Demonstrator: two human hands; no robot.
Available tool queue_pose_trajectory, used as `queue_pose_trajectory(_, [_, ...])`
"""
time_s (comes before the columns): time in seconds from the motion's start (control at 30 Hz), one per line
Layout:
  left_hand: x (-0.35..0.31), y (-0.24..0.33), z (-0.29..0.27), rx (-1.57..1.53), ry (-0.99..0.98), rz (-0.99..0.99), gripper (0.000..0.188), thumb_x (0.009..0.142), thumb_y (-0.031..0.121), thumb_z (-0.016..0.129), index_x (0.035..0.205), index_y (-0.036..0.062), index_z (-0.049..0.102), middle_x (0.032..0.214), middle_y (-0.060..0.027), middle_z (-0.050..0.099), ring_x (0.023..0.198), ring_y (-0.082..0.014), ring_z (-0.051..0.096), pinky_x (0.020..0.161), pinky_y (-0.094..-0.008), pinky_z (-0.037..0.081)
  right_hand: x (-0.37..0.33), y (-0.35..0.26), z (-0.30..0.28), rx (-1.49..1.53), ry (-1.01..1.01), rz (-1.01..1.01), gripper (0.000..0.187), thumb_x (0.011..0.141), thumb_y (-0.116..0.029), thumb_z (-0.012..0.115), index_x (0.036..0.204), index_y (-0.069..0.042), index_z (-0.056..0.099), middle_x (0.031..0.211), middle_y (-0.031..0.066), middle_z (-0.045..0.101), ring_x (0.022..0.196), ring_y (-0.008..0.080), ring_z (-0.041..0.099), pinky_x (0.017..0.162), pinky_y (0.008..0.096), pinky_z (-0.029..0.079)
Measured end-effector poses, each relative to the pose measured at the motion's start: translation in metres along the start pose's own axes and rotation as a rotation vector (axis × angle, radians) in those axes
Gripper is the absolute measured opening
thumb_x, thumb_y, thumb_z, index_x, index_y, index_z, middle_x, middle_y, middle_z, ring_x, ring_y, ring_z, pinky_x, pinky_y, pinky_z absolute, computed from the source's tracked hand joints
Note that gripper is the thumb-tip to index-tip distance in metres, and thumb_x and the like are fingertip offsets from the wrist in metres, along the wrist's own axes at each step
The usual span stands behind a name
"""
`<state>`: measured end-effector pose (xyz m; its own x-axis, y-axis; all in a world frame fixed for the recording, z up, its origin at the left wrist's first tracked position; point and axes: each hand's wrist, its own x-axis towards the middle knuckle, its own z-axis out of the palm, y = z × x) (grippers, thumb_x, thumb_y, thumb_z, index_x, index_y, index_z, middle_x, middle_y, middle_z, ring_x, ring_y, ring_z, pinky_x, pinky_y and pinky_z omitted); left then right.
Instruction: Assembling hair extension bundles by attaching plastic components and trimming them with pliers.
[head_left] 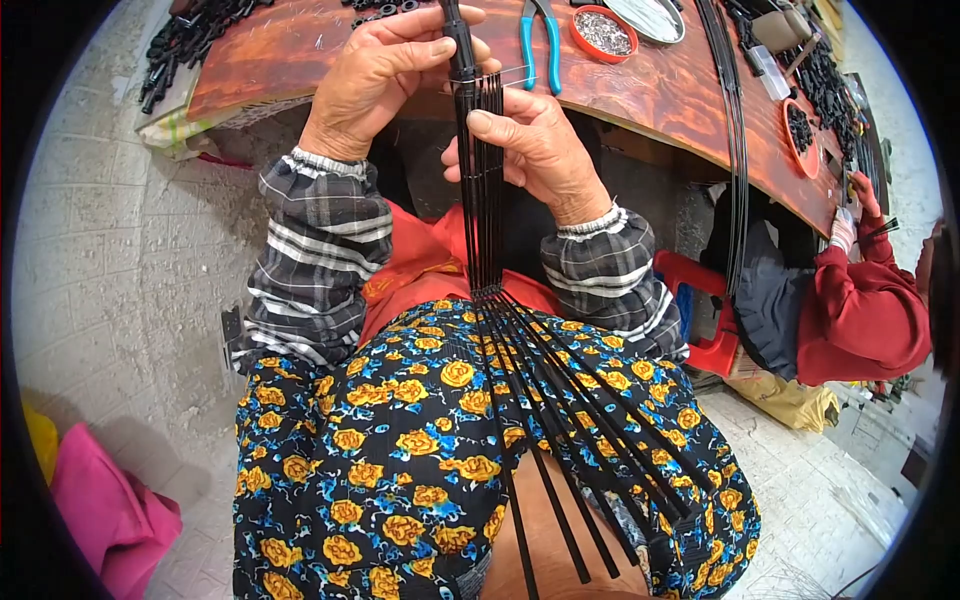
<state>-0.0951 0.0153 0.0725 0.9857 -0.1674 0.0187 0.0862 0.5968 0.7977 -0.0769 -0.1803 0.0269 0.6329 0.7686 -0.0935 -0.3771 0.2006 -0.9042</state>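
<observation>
Here's the black shaft (459, 45), upright before the wooden table (300, 62) — the left hand (378, 82) has its thumb and fingers closed around it, while the right hand (540, 150) curls its fingers on the slim black ribs (485, 230), thumb across the front. Those ribs run down and fan over the patterned lap (415, 440). Fine wire (516, 69) juts out rightward at the joint, so this looks like the tying-on step — the next move probably calls for a steady shaft, ribs evenly seated, and the wire end drawn snug.
</observation>
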Motion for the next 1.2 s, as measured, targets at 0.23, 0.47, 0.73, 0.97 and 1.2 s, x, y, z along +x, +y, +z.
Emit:
queue_pose_trajectory(0.23, [0.043, -0.020, -0.038, 0.006, -0.823, 0.439, 0.037, 0.084, 0.001, 0.064, 0.120, -0.0037, 0.056, 0.095, -0.0103, 0.068, 0.086, -0.0198, 0.067, 0.079, -0.0301, 0.054, 0.001, 0.003, 0.004, -0.002, -0.011, 0.011, 0.026, 0.091, -0.022, 0.063, 0.105, 0.000, 0.057, 0.084, 0.0167, 0.069, 0.071, 0.0233, 0.071, 0.048, 0.0194, 0.049])
queue_pose_trajectory(0.47, [-0.005, 0.000, 0.015, 0.044, -0.028, 0.124, 0.048, 0.085, -0.001, 0.061, 0.131, -0.0004, 0.050, 0.100, -0.0067, 0.065, 0.086, -0.0131, 0.064, 0.075, -0.0255, 0.053, 0.002, 0.007, 0.004, 0.135, 0.050, -0.016, 0.024, 0.091, -0.018, 0.062, 0.105, 0.000, 0.057, 0.083, 0.0176, 0.069, 0.069, 0.0239, 0.070, 0.047, 0.0201, 0.050])
queue_pose_trajectory(0.73, [0.012, -0.007, -0.002, 0.079, -0.401, 0.306, 0.063, 0.082, -0.006, 0.061, 0.140, 0.0026, 0.040, 0.108, -0.0055, 0.062, 0.095, -0.0123, 0.060, 0.080, -0.0247, 0.050, 0.002, 0.004, 0.000, 0.037, 0.057, 0.019, 0.027, 0.090, -0.020, 0.064, 0.107, 0.000, 0.057, 0.081, 0.0175, 0.069, 0.067, 0.0240, 0.071, 0.042, 0.0169, 0.046])
queue_pose_trajectory(0.97, [-0.015, 0.003, 0.029, 0.282, -0.011, 0.105, 0.080, 0.072, -0.010, 0.069, 0.143, 0.0057, 0.037, 0.122, -0.0088, 0.057, 0.103, -0.0175, 0.059, 0.086, -0.0300, 0.051, 0.001, 0.001, 0.000, 0.051, 0.019, 0.006, 0.027, 0.090, -0.019, 0.064, 0.107, 0.001, 0.057, 0.082, 0.0178, 0.068, 0.069, 0.0238, 0.070, 0.051, 0.0223, 0.055])
queue_pose_trajectory(1.2, [-0.018, 0.005, 0.025, 0.378, 0.047, 0.048, 0.067, 0.072, -0.011, 0.067, 0.135, -0.0027, 0.046, 0.107, -0.0079, 0.063, 0.095, -0.0142, 0.060, 0.082, -0.0273, 0.049, 0.004, 0.004, 0.002, 0.044, 0.042, -0.005, 0.029, 0.089, -0.019, 0.064, 0.110, 0.001, 0.058, 0.082, 0.0150, 0.069, 0.068, 0.0213, 0.070, 0.051, 0.0214, 0.054])
